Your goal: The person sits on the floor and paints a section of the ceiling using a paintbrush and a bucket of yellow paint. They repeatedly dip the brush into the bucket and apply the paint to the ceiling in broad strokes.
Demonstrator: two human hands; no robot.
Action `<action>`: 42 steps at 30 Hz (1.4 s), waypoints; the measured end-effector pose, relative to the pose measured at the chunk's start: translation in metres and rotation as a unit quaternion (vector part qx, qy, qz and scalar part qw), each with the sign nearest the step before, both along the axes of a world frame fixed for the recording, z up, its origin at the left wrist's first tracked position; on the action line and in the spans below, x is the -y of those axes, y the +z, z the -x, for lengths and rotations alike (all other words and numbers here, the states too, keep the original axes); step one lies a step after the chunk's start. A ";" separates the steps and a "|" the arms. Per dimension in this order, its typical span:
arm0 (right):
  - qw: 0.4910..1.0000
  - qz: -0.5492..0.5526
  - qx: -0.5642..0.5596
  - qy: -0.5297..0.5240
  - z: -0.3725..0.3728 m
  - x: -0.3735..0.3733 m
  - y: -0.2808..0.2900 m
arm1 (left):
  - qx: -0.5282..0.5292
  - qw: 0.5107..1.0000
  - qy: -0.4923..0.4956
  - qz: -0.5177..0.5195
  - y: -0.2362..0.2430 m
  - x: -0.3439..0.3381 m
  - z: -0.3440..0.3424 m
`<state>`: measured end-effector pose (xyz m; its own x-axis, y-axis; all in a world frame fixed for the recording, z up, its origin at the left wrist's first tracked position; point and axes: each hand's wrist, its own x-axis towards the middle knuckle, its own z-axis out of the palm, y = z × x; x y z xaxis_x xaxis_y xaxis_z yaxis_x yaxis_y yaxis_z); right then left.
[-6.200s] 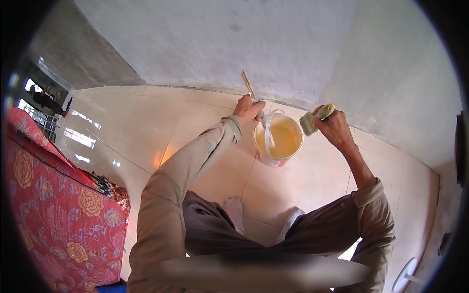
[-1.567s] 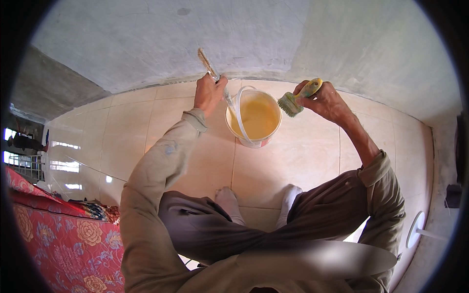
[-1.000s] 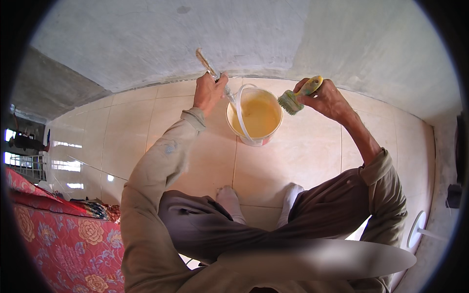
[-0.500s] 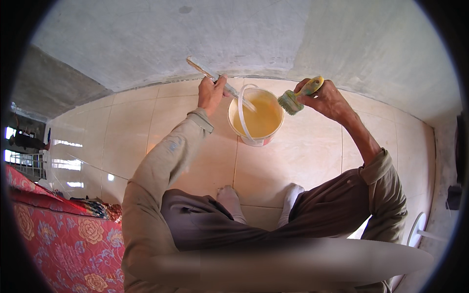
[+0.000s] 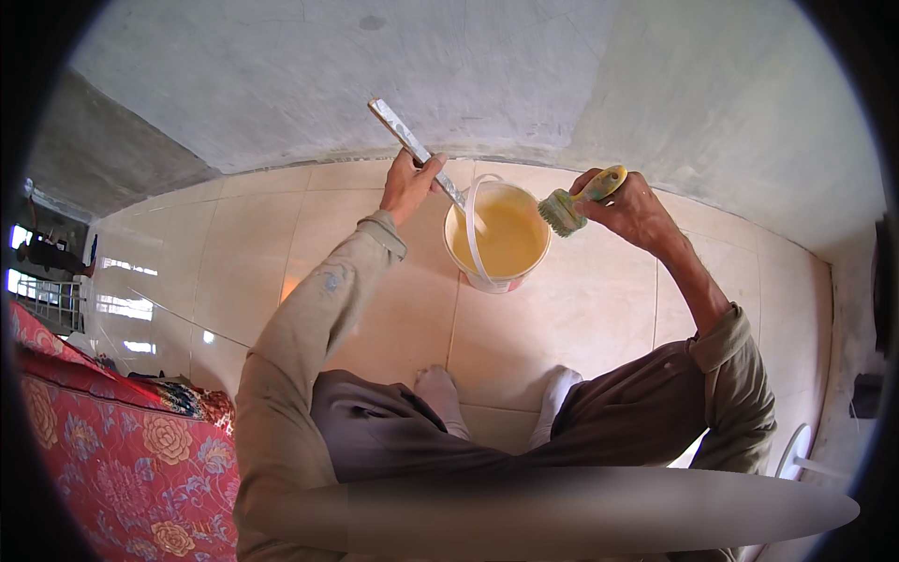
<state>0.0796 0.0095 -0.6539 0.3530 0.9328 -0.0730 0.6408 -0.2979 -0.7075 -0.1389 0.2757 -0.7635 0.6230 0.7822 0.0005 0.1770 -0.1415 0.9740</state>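
Fingers (image 5: 423,167) of left hand (image 5: 409,184) wrapped around a flat stick (image 5: 408,142), lower end dipped into yellow paint inside the bucket (image 5: 496,236), upper end slanting up toward the grey wall (image 5: 449,66); fingers of right hand (image 5: 629,206) closed on the yellow handle of a brush (image 5: 573,204), bristles over the bucket's right rim; bucket standing on cream floor tiles (image 5: 581,318), white handle lying across its opening, just ahead of two socked feet (image 5: 496,398); red flowered cloth (image 5: 103,450) at lower left

We see soft, bright daylight from the left, glaring off the glossy floor (image 5: 140,309); fisheye bending and black vignette ring the edges, and a blurred band smears the bottom.
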 end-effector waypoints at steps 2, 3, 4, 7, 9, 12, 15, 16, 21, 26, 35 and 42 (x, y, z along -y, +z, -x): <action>1.000 0.008 0.002 -0.010 0.001 0.002 0.003 | -0.015 1.000 -0.012 0.010 -0.004 0.003 0.000; 1.000 0.015 0.001 -0.014 0.004 0.001 0.006 | -0.021 1.000 -0.014 0.009 -0.003 0.004 0.003; 1.000 0.022 0.000 -0.019 0.006 0.000 0.008 | -0.027 0.999 -0.017 0.008 -0.002 0.005 0.005; 1.000 0.025 0.012 -0.011 0.004 -0.002 0.009 | -0.038 0.999 -0.019 0.008 -0.002 0.007 0.008; 1.000 0.004 0.017 0.003 0.002 -0.001 0.005 | -0.042 0.999 -0.021 0.008 -0.005 0.008 0.010; 1.000 -0.018 0.022 0.012 0.000 0.000 0.001 | -0.057 0.998 -0.022 0.002 -0.010 0.009 0.014; 0.999 -0.028 0.015 0.013 -0.003 0.000 0.001 | -0.101 0.995 0.010 0.012 -0.012 0.020 0.021; 0.999 -0.029 0.012 0.014 -0.003 0.001 0.001 | -0.125 0.991 0.037 0.030 -0.014 0.025 0.025; 0.999 -0.038 0.008 0.020 -0.001 0.000 0.000 | -0.183 0.980 0.080 0.015 -0.047 0.041 0.055; 0.999 -0.031 -0.005 0.010 -0.002 0.000 -0.001 | -0.140 0.978 -0.076 -0.132 0.000 0.098 0.048; 1.000 -0.014 0.005 0.011 0.004 -0.005 0.001 | -0.169 0.978 -0.017 -0.123 -0.029 0.081 0.052; 1.000 -0.004 0.025 0.009 0.012 -0.013 0.003 | -0.056 0.996 0.005 0.076 -0.034 0.066 0.036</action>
<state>0.0676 0.0227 -0.6507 0.3387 0.9397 -0.0477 0.6803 -0.2796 -0.6776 -0.1748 0.2098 -0.7972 0.6054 0.7736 -0.1869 0.2862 0.0075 0.9581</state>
